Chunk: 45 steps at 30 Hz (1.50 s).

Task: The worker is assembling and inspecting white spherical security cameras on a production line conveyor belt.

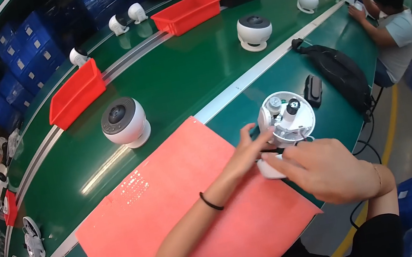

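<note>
My left hand (250, 149) is closed around the near left side of an opened round white device housing (302, 127). Inside it show a black cylindrical lens part (293, 106), a pale round part and some wiring. Just nearer to me, my right hand (329, 168) has its fingers closed on a smooth white plastic part (271, 169), mostly covered by the fingers. The two hands almost meet at the housing's near edge. Beneath my left forearm lies a pink-red mat (176, 211) on the green bench.
A black oblong item (313, 90) and a black waist bag (336, 70) lie beyond the housing. Assembled white devices (125, 122) stand on the green conveyor (180, 78). Red bins (77, 94) line its far side. Another person (387, 14) works at the far right.
</note>
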### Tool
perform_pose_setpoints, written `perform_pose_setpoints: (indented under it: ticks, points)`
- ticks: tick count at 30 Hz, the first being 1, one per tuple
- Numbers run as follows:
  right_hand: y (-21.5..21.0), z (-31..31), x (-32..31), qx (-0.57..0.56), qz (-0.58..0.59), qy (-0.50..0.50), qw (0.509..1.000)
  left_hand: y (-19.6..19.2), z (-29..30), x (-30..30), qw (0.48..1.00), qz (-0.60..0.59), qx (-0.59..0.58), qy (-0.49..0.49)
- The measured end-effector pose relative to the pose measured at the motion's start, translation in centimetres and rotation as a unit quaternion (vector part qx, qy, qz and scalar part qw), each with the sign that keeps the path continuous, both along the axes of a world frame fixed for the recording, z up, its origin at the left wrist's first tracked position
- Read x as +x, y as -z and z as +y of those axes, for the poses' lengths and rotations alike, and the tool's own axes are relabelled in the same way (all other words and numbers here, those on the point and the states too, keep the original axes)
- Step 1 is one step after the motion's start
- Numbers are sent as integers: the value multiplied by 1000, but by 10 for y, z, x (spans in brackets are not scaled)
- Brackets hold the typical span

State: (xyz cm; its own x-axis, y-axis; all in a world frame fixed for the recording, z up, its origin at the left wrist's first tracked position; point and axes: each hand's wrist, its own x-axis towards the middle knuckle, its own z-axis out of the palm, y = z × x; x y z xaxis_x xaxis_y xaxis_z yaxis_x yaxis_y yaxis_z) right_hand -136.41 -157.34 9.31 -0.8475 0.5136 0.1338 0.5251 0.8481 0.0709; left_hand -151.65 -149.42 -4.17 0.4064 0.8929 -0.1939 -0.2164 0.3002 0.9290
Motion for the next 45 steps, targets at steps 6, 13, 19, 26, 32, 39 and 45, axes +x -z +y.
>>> perform_pose_setpoints:
  ticks: [6,13,19,26,32,39,45]
  points:
    - [-1,-17,1,38,51,-109,992,-8,-1,35,992,-126,-4,-25]
    - [-14,-36,-3,-12,143,-210,967,-47,-49,-54,986,-62,69,-136]
    - [-4,-35,-21,-384,154,-299,860,-29,-132,-126,988,89,53,-112]
    - [20,-36,-62,-641,67,-288,709,-39,-190,-162,977,200,-27,-69]
    - [28,-36,-78,-660,56,-309,682,-30,-234,-172,720,485,466,-171]
    - [24,-23,-95,-737,38,-172,653,-18,-220,-171,736,422,525,-69]
    - [33,-2,-89,-771,191,16,607,-21,-212,-170,841,412,348,-45]
